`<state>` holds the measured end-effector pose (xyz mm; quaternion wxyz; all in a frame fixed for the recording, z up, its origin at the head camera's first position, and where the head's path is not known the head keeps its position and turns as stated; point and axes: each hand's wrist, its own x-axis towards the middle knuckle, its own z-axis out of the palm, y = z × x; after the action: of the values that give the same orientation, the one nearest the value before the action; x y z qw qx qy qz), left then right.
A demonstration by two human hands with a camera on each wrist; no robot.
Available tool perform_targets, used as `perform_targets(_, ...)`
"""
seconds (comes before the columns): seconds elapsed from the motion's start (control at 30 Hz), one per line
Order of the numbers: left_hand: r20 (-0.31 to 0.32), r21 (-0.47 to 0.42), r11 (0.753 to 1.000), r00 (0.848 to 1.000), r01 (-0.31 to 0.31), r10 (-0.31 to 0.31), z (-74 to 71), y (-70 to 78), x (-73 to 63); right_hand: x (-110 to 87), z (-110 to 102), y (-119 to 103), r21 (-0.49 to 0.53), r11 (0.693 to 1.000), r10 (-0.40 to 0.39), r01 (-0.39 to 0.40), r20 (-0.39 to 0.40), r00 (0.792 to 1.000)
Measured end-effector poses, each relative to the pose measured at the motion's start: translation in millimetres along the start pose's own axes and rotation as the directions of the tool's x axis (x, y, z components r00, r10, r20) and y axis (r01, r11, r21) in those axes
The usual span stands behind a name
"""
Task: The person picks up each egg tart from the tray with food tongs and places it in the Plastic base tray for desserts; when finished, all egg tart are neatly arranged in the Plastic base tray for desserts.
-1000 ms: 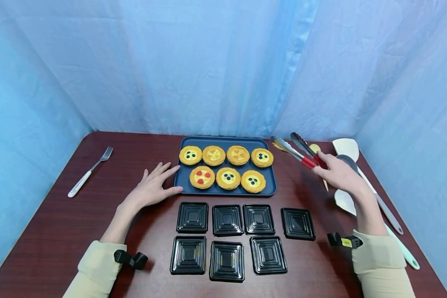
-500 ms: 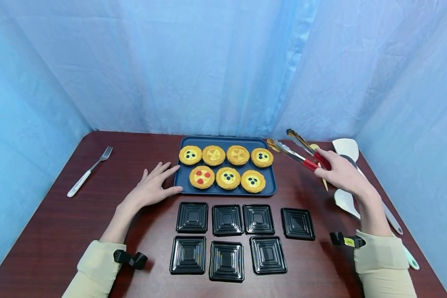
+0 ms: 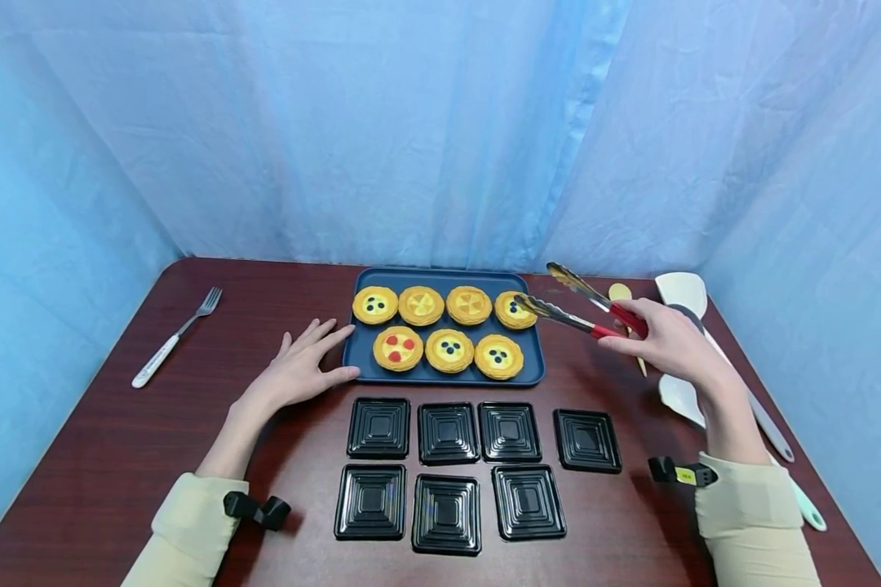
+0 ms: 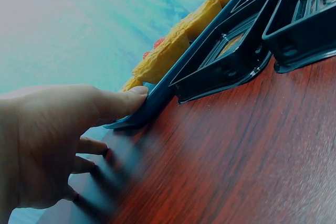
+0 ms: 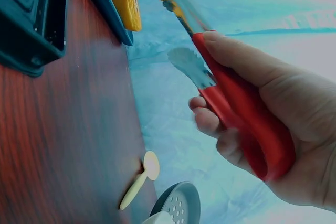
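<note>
In the head view my right hand (image 3: pixel 664 338) grips red-handled metal tongs (image 3: pixel 568 316) in the air. The tongs' arms are spread; one tip overlaps the blueberry tart (image 3: pixel 516 311) at the tray's back right, and contact is unclear. The right wrist view shows thumb and fingers around the red handles (image 5: pixel 241 114). My left hand (image 3: pixel 297 367) has its fingers spread, with thumb and forefinger touching the left edge of the dark blue tray (image 3: pixel 440 380). On that tray sit several tarts: plain ones (image 3: pixel 422 307), blueberry ones (image 3: pixel 449 351), and one with red berries (image 3: pixel 398 349).
Several black square plastic trays (image 3: pixel 446 514) lie in two rows in front of the blue tray. A fork (image 3: pixel 178 338) lies at the left. At the right are a wooden spoon (image 3: pixel 620 292), a white spatula (image 3: pixel 681 293) and other utensils. Blue curtains (image 3: pixel 440 130) surround the table.
My right hand has swung the tongs left and downward, from beside the tray to over its back right corner. The left hand and the tarts have not moved.
</note>
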<state>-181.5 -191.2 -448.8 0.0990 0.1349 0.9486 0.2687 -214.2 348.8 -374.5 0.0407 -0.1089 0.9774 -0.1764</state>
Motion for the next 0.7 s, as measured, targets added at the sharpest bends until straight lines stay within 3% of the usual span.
perform_targets(0.7, 0.003, 0.000, 1.000, 1.000, -0.004, 0.004, -0.6, -0.3, -0.4, 3.6, 12.1, -0.6, -0.030, 0.996, -0.087, 0.089, 0.038, 0.995)
